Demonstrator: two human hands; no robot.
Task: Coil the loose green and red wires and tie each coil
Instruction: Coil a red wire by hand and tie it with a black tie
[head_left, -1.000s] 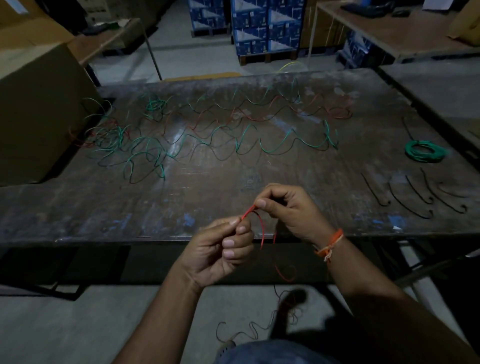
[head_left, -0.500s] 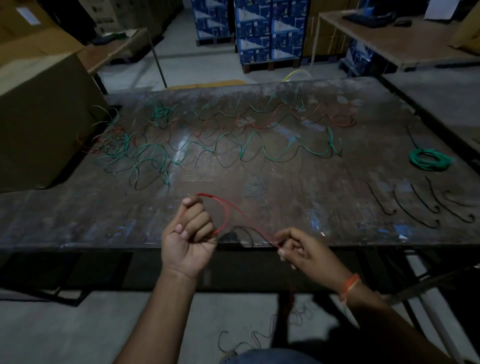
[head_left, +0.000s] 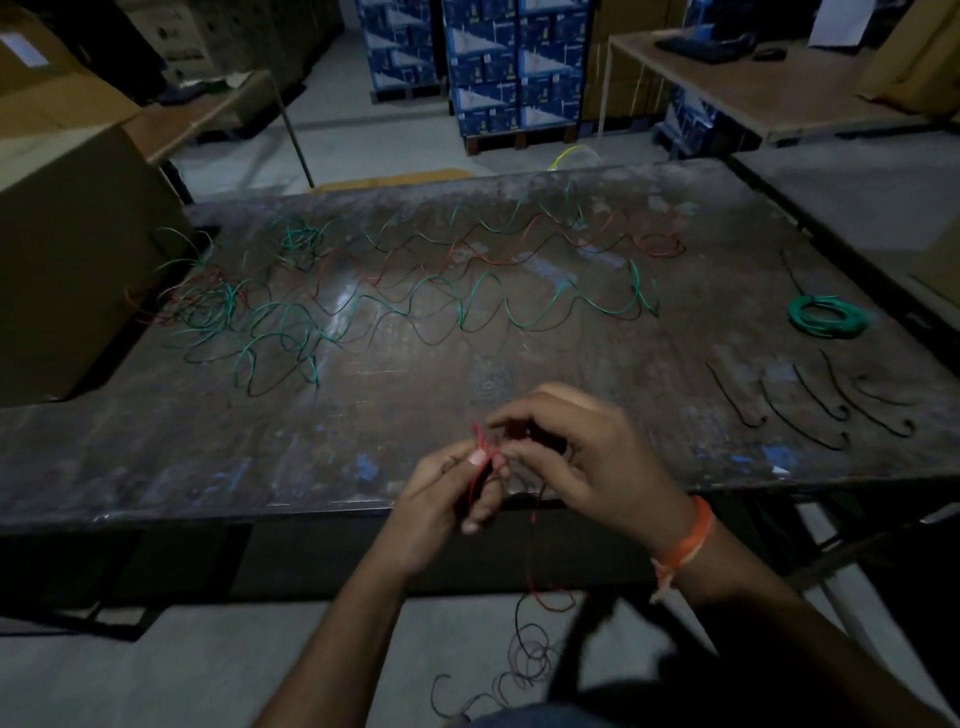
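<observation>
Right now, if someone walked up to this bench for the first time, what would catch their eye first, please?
Probably the two hands at the near edge of the table: the left hand and right hand meet on a thin red wire that trails down toward the floor. Next, the loose green and red wires sprawled in waves across the far half. Last, the finished green coil lying alone at the right.

Thin red wire (head_left: 475, 486) loops upright; wavy green wires (head_left: 415, 312) sprawl flat.
</observation>
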